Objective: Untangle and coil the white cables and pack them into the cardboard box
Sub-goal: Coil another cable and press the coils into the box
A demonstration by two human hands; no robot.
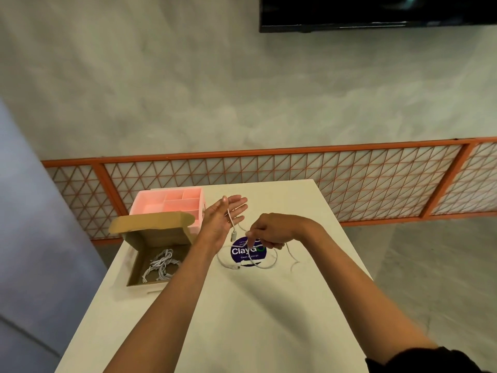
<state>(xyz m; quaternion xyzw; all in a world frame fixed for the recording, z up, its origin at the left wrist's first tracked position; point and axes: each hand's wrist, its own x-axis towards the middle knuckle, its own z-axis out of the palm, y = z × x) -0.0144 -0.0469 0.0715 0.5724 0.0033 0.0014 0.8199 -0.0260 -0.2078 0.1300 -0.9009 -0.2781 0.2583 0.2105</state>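
The cardboard box (pixel 161 232), coiled cables (pixel 161 265) inside, sits just left of the left hand (pixel 223 219), its fingers straight and together. The right hand (pixel 269 230) pinches the white cable (pixel 234 235), which trails below its fingertips; winding snug, even turns round the straight fingers should coil it neatly.

Matt cardboard box (pixel 161 232), smooth pink plastic organiser (pixel 150 203), white table (pixel 242 305) — matt, smooth

Just left of the fingers of the left hand (pixel 220 219), on the table (pixel 269 319): cardboard box (pixel 158 235) with coiled cables (pixel 160 263) inside, tray (pixel 166 204) just behind it. Under the fingers of the right hand (pixel 271 230): loose cable (pixel 266 267), looped over a sticker (pixel 242 254).
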